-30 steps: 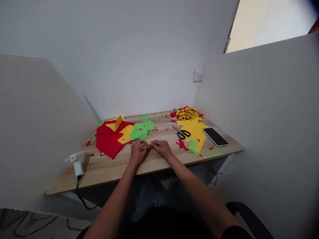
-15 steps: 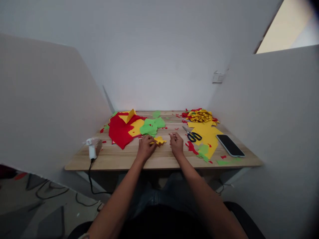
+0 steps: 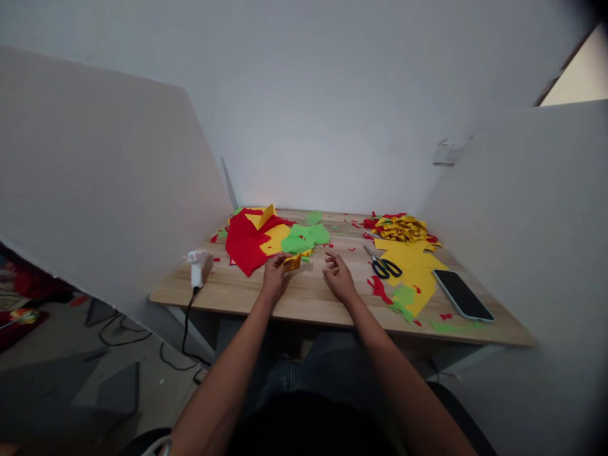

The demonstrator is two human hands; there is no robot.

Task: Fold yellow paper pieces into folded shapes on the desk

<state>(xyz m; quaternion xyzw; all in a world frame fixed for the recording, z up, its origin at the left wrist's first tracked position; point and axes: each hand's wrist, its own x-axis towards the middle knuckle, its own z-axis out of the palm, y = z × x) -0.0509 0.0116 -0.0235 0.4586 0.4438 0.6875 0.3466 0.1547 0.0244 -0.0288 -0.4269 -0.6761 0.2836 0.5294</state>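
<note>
My left hand (image 3: 275,277) pinches a small folded piece of yellow felt-like cloth (image 3: 292,262) between thumb and fingers, just above the table. To its right, my right hand (image 3: 338,276) is apart from the piece, its fingers loosely curled and spread with nothing visible in them. Green cloth pieces (image 3: 304,238) lie just beyond the hands. Behind my left hand is a large red cloth piece (image 3: 246,244) over yellow ones. Dark-handled scissors (image 3: 386,267) rest right of my right hand, blades partly apart.
A white glue gun (image 3: 196,268) stands at the table's left edge, its black cord hanging down. Yellow sheets (image 3: 408,263), a pile of folded yellow pieces (image 3: 401,228) and a phone (image 3: 463,295) lie on the right. Red and green scraps dot the wooden table (image 3: 313,297). White partitions enclose it.
The view has swung, shifting the table's things rightward. My left hand has lifted and tilted the yellow piece. My right hand's fingers have loosened and spread.
</note>
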